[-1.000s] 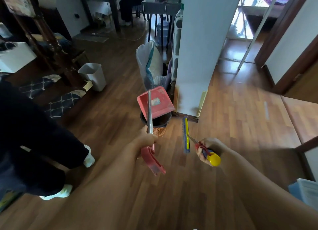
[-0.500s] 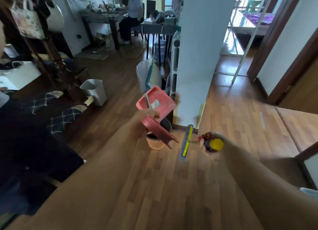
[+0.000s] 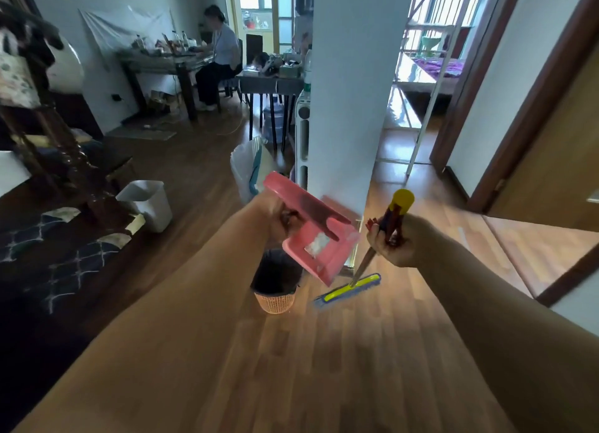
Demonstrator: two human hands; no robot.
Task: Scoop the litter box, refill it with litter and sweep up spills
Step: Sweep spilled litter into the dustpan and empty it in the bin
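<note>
My left hand (image 3: pixel 281 217) grips a pink dustpan (image 3: pixel 319 247), held tilted with its pan above and just right of a small orange wicker bin (image 3: pixel 275 301) lined with a black bag. My right hand (image 3: pixel 393 239) is closed around the handle of a broom with a yellow cap (image 3: pixel 403 199). Its yellow and blue brush head (image 3: pixel 350 290) rests near the floor, right of the bin. A pale scrap sticks inside the pan. No litter box is in view.
A white pillar (image 3: pixel 343 108) stands right behind the bin, with a white sack (image 3: pixel 248 170) leaning beside it. A white waste bin (image 3: pixel 146 204) sits to the left by dark furniture. A person sits at a desk (image 3: pixel 155 59) far back. Open wooden floor lies in front.
The dustpan has swung from lying flat over the bin to a raised, tilted hold. The broom turned handle-up, its head now right of the bin. The camera view lifted.
</note>
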